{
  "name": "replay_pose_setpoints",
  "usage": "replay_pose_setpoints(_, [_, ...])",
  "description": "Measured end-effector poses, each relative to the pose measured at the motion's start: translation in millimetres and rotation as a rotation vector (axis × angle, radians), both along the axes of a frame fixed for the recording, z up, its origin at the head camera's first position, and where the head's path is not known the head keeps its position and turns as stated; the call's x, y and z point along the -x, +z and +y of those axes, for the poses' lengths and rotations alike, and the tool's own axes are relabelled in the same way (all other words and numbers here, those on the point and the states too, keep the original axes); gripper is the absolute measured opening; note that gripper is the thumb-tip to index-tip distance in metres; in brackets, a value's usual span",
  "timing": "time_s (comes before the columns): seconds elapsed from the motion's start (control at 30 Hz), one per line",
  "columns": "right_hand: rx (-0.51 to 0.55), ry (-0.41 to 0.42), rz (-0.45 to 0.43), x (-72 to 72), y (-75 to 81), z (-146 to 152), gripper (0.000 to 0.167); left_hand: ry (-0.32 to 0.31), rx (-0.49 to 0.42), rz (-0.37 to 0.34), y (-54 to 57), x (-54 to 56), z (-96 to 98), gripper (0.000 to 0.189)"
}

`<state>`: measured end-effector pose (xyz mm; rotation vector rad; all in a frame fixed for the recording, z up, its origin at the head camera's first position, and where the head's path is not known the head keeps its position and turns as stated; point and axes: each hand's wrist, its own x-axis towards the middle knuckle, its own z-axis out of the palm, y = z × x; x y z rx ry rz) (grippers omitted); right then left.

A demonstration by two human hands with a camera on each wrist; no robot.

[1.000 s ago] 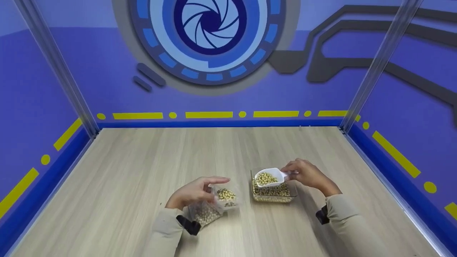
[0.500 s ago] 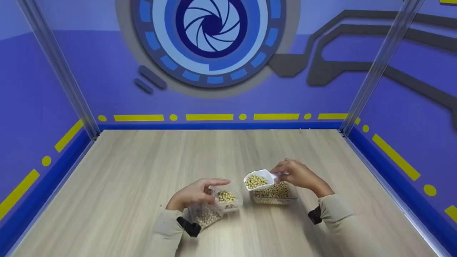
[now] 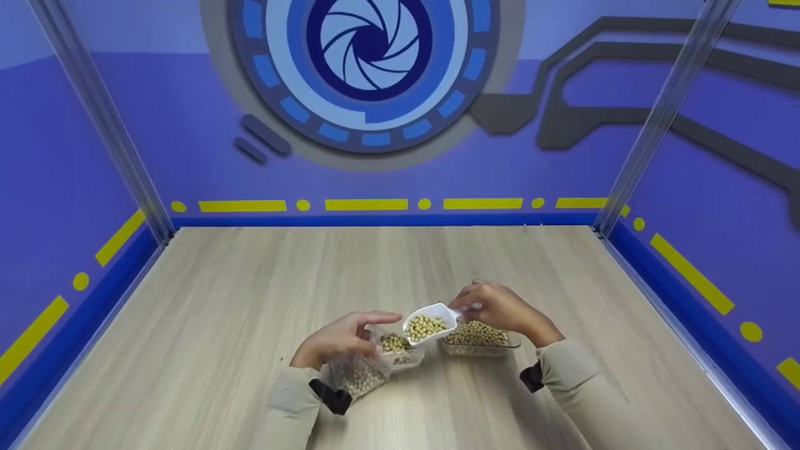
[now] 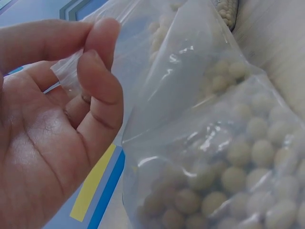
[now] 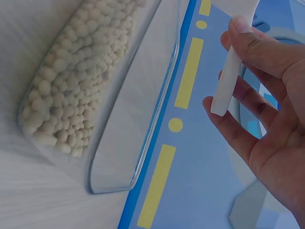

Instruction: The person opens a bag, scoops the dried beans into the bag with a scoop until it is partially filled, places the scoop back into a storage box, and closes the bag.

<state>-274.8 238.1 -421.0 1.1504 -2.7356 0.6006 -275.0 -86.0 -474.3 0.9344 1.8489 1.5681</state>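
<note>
My left hand (image 3: 337,337) pinches the edge of a clear plastic bag (image 4: 157,102) between thumb and fingertip, as the left wrist view shows. Pale yellow soybeans (image 4: 262,152) fill its lower part, and more show through its open mouth in the head view. In my right hand (image 3: 503,306) is a white scoop (image 3: 446,314), gripped by its handle (image 5: 227,86) with thumb and fingers. Heaped with soybeans, the scoop is held level, its front lip overlapping the right side of the bag's mouth in the head view.
A clear rectangular container (image 3: 481,351) holding soybeans stands on the wooden table (image 3: 300,269), right of the bag and below my right hand. Blue panels (image 3: 187,144) with yellow marks enclose the table at the back and sides.
My right hand has carried the loaded scoop left, from over the container to the bag's mouth. The left hand has stayed in place at the bag, whose mouth has shifted slightly.
</note>
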Motion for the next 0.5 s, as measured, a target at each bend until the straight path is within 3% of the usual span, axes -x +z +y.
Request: replay_pose_setpoints(0.5, [-0.055, 0.004, 0.055, -3.1, 5.3, -10.6, 0.025, 0.025, 0.019, 0.007, 1.3, -0.6, 0.9, 0.067])
